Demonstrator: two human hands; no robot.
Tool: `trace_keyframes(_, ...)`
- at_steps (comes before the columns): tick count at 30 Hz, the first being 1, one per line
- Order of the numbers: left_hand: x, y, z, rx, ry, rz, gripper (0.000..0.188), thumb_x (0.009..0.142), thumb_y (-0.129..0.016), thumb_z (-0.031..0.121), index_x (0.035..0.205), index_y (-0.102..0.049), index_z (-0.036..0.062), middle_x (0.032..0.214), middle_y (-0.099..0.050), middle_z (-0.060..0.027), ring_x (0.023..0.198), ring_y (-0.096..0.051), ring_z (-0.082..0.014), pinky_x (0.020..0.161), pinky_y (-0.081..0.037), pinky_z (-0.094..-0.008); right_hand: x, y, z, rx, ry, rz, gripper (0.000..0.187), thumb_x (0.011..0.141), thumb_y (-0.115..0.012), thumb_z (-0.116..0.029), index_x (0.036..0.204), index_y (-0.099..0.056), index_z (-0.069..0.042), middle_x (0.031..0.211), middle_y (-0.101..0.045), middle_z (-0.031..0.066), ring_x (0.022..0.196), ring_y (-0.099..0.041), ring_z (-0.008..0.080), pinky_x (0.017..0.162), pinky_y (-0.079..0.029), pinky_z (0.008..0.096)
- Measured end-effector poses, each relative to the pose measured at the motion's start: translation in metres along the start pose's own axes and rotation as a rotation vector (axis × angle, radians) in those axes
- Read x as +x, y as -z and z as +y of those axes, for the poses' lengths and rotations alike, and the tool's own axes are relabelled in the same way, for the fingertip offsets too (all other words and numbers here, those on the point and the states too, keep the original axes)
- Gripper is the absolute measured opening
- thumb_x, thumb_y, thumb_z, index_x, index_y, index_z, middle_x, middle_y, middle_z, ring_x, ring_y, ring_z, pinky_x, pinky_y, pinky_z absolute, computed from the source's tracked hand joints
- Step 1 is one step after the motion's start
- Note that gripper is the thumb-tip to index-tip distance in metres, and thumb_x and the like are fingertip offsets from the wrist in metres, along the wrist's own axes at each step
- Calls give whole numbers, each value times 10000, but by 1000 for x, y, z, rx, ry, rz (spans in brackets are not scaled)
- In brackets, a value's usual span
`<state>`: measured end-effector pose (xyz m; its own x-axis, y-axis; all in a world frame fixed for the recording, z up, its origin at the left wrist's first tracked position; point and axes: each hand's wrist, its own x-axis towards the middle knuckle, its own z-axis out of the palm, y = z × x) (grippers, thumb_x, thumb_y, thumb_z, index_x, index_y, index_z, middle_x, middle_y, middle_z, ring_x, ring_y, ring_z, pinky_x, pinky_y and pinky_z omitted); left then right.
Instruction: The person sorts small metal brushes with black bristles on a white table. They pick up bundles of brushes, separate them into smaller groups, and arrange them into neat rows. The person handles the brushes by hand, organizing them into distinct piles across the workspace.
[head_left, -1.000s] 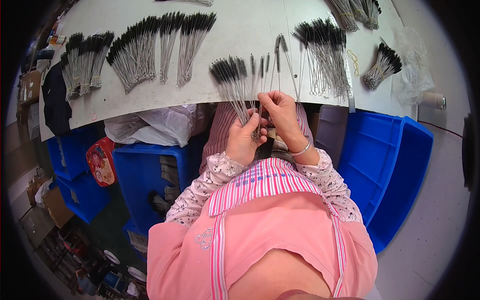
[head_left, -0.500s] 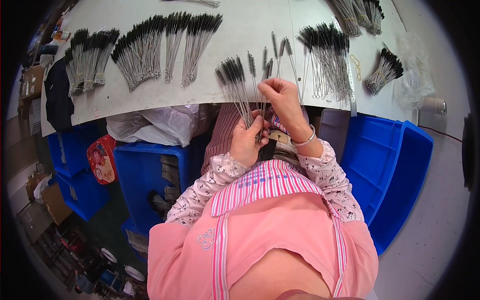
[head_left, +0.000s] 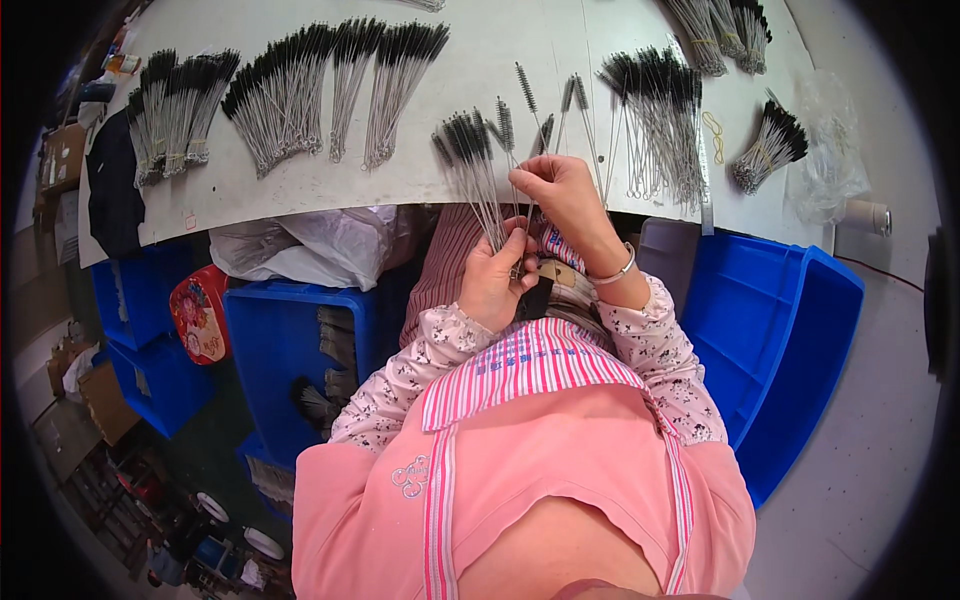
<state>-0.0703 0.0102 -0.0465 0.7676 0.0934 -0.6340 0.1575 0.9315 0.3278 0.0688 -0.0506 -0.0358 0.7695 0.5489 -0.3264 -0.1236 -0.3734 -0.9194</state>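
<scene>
My left hand (head_left: 492, 285) is closed round the wire ends of a small bunch of tube brushes (head_left: 466, 140), black bristles fanned upward. My right hand (head_left: 562, 195) is just right of the bunch, thumb and forefinger pinched together on thin brush wire; exactly which brush is hard to make out. A few brushes stick up around these fingers, one with a tilted bristle head (head_left: 526, 88). Behind the right hand, a couple of loose brushes (head_left: 582, 95) lie on the white table beside a spread pile of brushes (head_left: 650, 120).
Several rows of brushes (head_left: 280, 110) lie at the table's left. Tied bundles (head_left: 770, 148) and a yellow rubber band (head_left: 713, 135) are at the right. Blue crates (head_left: 770, 330) stand on both sides of my lap, with a white plastic bag (head_left: 320, 245) over the left one.
The upright brush near my right fingers has tilted to the left. My right hand has shifted slightly left; my left hand keeps its hold on the bunch.
</scene>
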Motion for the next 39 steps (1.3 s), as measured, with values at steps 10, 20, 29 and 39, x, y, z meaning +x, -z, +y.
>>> trace_keyframes(10, 0, -1, -2, -21, -17, 1, 185, 896, -569, 176, 1062, -503, 128, 813, -534, 7, 675, -496, -103, 534, -399, -226, 1, -7, 1, 196, -2, 105, 216, 819, -639, -168, 891, -604, 32, 683, -574, 2, 515, -457, 37, 439, -336, 190)
trace_keyframes(20, -1, -2, -4, 96, -55, 34, 244, 886, -578, 151, 1106, -481, 106, 819, -545, -16, 682, -501, -111, 553, -408, -241, 9, 8, -4, 285, 141, 355, 232, 805, -648, -176, 815, -647, 56, 700, -629, 58, 616, -528, 91, 558, -417, 230)
trace_keyframes(29, -1, -4, -1, 54, 14, 27, 218, 887, -575, 140, 1087, -495, 107, 824, -547, -22, 690, -511, -120, 556, -416, -244, 32, 119, 3, -447, 156, 538, 280, 790, -652, -259, 850, -669, 14, 675, -643, 123, 578, -591, 172, 579, -461, 298)
trace_keyframes(39, 1, -3, -4, 55, 8, 29, 187, 883, -581, 141, 1047, -494, 119, 825, -549, -23, 699, -512, -124, 562, -413, -247, -12, 35, 4, 32, 78, 116, 277, 773, -701, -212, 855, -659, 48, 737, -648, 63, 641, -571, 95, 607, -459, 229)
